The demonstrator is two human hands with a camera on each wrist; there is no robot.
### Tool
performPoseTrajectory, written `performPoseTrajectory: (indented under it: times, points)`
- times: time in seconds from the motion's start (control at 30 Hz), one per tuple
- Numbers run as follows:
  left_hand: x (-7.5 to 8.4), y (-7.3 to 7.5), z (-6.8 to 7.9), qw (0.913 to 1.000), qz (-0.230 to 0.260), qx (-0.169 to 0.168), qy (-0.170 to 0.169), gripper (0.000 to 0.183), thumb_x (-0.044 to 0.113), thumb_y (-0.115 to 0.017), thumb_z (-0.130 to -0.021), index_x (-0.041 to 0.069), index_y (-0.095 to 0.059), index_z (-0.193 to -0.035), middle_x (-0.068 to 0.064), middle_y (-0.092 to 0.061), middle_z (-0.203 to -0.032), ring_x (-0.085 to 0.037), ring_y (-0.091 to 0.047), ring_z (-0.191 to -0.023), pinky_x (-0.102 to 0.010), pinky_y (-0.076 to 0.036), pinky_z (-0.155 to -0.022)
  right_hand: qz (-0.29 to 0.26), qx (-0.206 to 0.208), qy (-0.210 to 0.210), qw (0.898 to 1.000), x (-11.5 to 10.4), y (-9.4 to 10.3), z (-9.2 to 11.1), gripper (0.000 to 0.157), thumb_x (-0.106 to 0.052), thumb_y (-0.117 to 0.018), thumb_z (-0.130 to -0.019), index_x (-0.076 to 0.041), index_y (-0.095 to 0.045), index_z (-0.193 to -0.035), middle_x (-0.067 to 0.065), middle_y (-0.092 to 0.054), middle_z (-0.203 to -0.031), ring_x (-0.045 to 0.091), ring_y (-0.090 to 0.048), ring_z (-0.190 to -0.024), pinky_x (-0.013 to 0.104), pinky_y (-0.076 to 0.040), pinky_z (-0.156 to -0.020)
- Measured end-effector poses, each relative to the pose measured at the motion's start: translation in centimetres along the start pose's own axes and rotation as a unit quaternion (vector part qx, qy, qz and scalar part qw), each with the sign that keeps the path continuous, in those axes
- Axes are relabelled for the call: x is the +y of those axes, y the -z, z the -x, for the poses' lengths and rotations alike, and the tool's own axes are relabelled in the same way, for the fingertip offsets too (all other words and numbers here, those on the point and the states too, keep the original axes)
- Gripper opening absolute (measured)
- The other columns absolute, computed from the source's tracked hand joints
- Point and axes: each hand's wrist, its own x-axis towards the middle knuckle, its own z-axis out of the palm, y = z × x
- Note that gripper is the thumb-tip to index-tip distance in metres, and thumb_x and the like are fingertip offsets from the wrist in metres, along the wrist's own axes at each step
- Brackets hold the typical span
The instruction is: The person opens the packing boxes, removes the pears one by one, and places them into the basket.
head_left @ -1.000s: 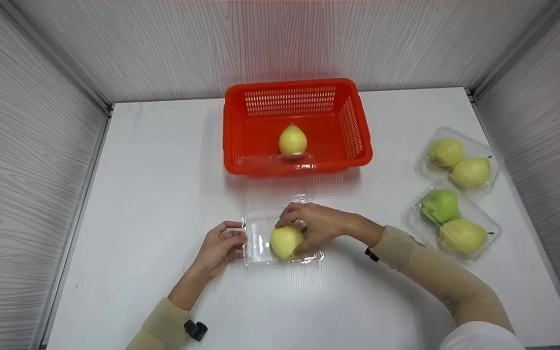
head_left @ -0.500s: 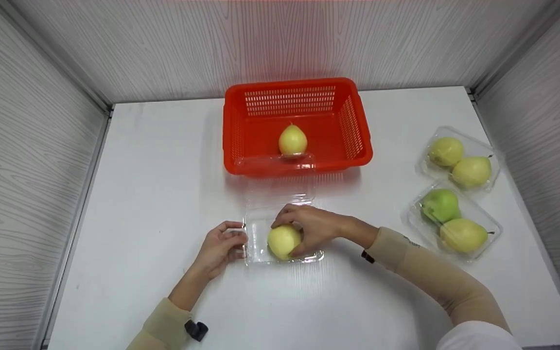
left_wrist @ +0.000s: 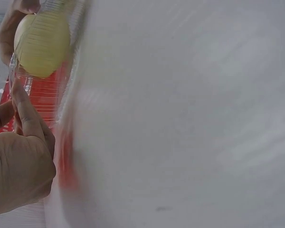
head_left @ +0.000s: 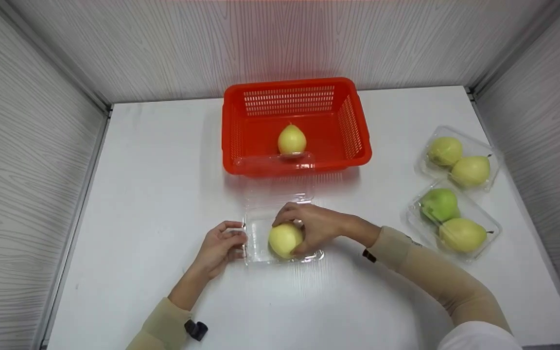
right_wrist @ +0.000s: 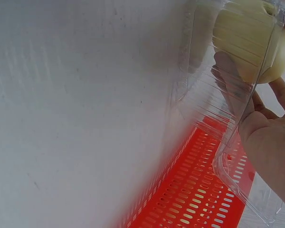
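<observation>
A clear plastic clamshell box [head_left: 256, 249] lies on the white table, its lid [head_left: 272, 187] raised and overlapping the basket's front rim. My left hand [head_left: 218, 250] pinches the left edge of this box between thumb and fingers. Inside the box, toward its right part, my right hand [head_left: 316, 227] grips a yellow pear [head_left: 284, 241], fingers on the far side and thumb on the near side. Through the box wall, the pear [right_wrist: 242, 40] and right fingers show in the right wrist view. In the left wrist view, the left hand [left_wrist: 26, 156] is at the box edge.
Behind the box stands a red plastic basket [head_left: 353, 121] with one yellow pear [head_left: 291, 139] in it. At the right lie two closed clear boxes: the far one [head_left: 493, 149] holds two yellow pears, the near one [head_left: 477, 206] a green and a yellow pear.
The right hand and the pear it grips have shifted slightly left within the box since a second ago. The left hand keeps its hold on the box edge.
</observation>
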Motion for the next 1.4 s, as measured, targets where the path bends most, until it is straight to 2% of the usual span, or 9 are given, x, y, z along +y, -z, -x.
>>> performPoseTrajectory:
  times: [0.4,0.6,1.03,1.27,1.4]
  points:
    - [0.0,0.0,0.0,1.0,-0.003,-0.001,-0.003,0.035,-0.002,-0.066,-0.097,0.006,-0.051,-0.128,0.004,-0.069,-0.09,-0.009,-0.067,-0.067,-0.022,-0.062,-0.062,-0.035,0.02,-0.006,0.999,-0.7,1.3,0.7,0.058,-0.024,-0.091,-0.077,-0.018,-0.069,-0.13,0.002,-0.063,-0.136,0.019,-0.059,-0.128,0.028,-0.064,-0.088]
    - [0.0,0.0,0.0,1.0,-0.005,-0.001,-0.006,0.035,-0.003,-0.065,-0.097,0.005,-0.051,-0.128,0.004,-0.07,-0.09,-0.009,-0.069,-0.068,-0.022,-0.063,-0.063,-0.045,0.022,-0.014,0.999,-0.8,1.9,1.0,0.058,-0.024,-0.09,-0.079,-0.018,-0.068,-0.133,0.003,-0.062,-0.138,0.021,-0.058,-0.131,0.031,-0.065,-0.089]
    - [-0.1,0.1,0.0,0.9999,0.005,-0.01,-0.007,0.037,-0.005,-0.064,-0.097,0.003,-0.048,-0.129,0.003,-0.068,-0.091,-0.009,-0.069,-0.065,-0.022,-0.063,-0.062,-0.059,0.046,0.003,0.997,-1.4,3.9,2.2,0.06,-0.027,-0.092,-0.078,-0.02,-0.067,-0.132,0.002,-0.062,-0.138,0.024,-0.061,-0.129,0.042,-0.066,-0.088]
    - [-0.1,0.0,0.0,0.9999,0.002,-0.006,-0.008,0.037,-0.004,-0.066,-0.096,0.003,-0.049,-0.129,0.002,-0.07,-0.091,-0.009,-0.069,-0.067,-0.023,-0.063,-0.062,-0.044,0.051,-0.002,0.998,-1.8,5.2,3.1,0.061,-0.022,-0.09,-0.08,-0.02,-0.065,-0.135,0.003,-0.059,-0.142,0.025,-0.058,-0.132,0.041,-0.065,-0.092]
    - [-0.1,0.1,0.0,1.0,-0.001,-0.001,-0.007,0.036,-0.003,-0.066,-0.096,0.004,-0.051,-0.128,0.002,-0.071,-0.091,-0.009,-0.069,-0.068,-0.023,-0.063,-0.062,-0.031,0.058,-0.004,0.998,-2.1,5.9,3.5,0.061,-0.024,-0.09,-0.08,-0.022,-0.065,-0.136,0.003,-0.058,-0.142,0.025,-0.059,-0.131,0.041,-0.065,-0.092]
